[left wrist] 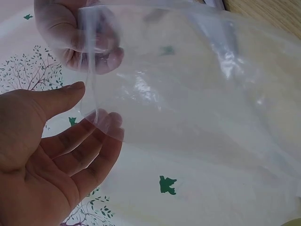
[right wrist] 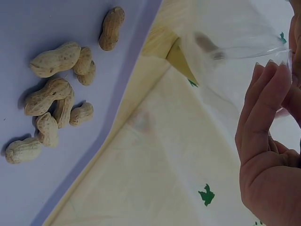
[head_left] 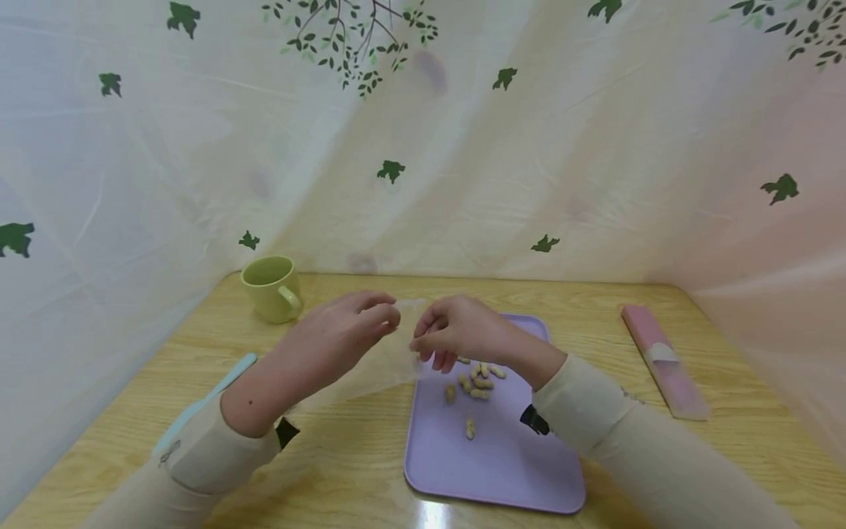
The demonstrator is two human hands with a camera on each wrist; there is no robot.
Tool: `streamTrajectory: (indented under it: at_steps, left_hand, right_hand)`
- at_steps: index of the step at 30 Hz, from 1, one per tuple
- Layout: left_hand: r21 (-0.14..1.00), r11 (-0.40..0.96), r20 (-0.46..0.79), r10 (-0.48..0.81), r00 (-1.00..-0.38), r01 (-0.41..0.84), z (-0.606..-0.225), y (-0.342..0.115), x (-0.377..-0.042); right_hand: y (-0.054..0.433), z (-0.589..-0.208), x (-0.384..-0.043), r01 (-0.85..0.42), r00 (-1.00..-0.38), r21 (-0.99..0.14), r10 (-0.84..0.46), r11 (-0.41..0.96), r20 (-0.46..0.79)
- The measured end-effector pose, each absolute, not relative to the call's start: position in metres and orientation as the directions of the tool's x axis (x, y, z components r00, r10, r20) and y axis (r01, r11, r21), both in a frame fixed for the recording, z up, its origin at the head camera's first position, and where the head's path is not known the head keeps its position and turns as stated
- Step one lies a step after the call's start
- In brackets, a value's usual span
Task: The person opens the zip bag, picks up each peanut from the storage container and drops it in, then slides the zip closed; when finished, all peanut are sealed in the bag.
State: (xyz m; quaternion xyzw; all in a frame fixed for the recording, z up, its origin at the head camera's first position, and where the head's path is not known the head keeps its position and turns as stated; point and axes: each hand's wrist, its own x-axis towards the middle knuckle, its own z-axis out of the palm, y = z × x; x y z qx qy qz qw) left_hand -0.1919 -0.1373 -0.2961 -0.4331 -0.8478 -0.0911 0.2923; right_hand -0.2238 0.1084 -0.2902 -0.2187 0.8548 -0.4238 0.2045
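A clear plastic bag hangs between the two hands, over the table and the tray's left edge. My right hand pinches the bag's edge between thumb and fingers, as the right wrist view also shows. On the other side, my left hand has its thumb apart from its fingers, and its fingertips show through the film at the bag's edge. Several unshelled peanuts lie loosely grouped on the purple tray, below the right hand. No peanuts show inside the visible part of the bag.
A green mug stands at the back left of the wooden table. Partly behind the left forearm lies a light blue object. At the right is a long pink case with a white band. A printed curtain encloses the table.
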Motion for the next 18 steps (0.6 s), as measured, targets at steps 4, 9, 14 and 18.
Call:
streamTrajectory:
  at_steps: [4,9,14,18]
  left_hand:
    - [-0.103,0.605,0.574,0.684,-0.450,0.789,-0.296,-0.137,-0.191]
    - [-0.094,0.605,0.575,0.682,-0.453,0.791,-0.295,-0.137,-0.190]
    - [-0.087,0.605,0.583,0.675,-0.451,0.792,-0.296,-0.137,-0.191]
    - [-0.077,0.606,0.588,0.669,-0.455,0.791,-0.294,-0.136,-0.191]
  right_hand:
    - [0.110,-0.289,-0.223,-0.204,-0.822,-0.807,-0.545,0.554,-0.166]
    - [0.117,-0.285,-0.223,-0.212,-0.833,-0.804,-0.533,0.555,-0.148]
    - [0.131,-0.278,-0.226,-0.208,-0.854,-0.823,-0.508,0.529,-0.110]
    - [0.145,-0.271,-0.232,-0.202,-0.878,-0.838,-0.474,0.507,-0.075]
